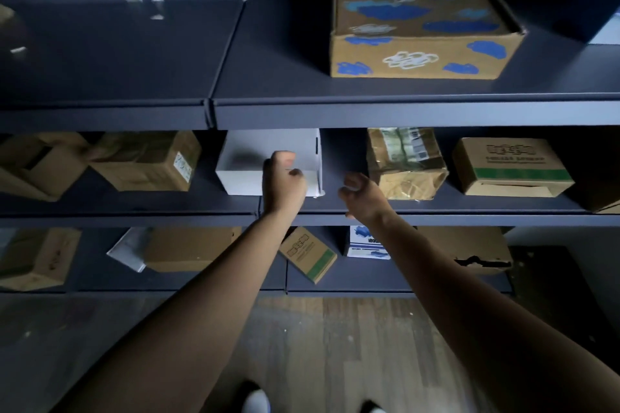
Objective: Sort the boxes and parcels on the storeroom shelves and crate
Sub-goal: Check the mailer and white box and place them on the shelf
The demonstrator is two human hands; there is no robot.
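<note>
Hands curled: left (283, 178) on white box (245, 157), right (364, 194) empty.

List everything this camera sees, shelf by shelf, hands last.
Shelves: three tiers, dark grey.
Painted box: one, brown with blue and white blotches, top shelf, right.
White scraps: few, top shelf, left.
Plain brown boxes: two, middle shelf, left.
White box: one, middle shelf, centre.
Taped parcel: one, brown, middle shelf, right of centre.
Green-striped box: one, brown, middle shelf, right.
Brown cartons: three, bottom shelf, two left, one torn at right.
Grey parcel: one, bottom shelf, left.
Small green-striped box: one, brown, bottom shelf, centre.
Blue-and-white box: one, bottom shelf, behind right arm.
Floor: wooden, below.
Left hand: at white box's front, fingers curled, grip unclear.
Right hand: beside taped parcel, loosely curled, holding nothing.
</note>
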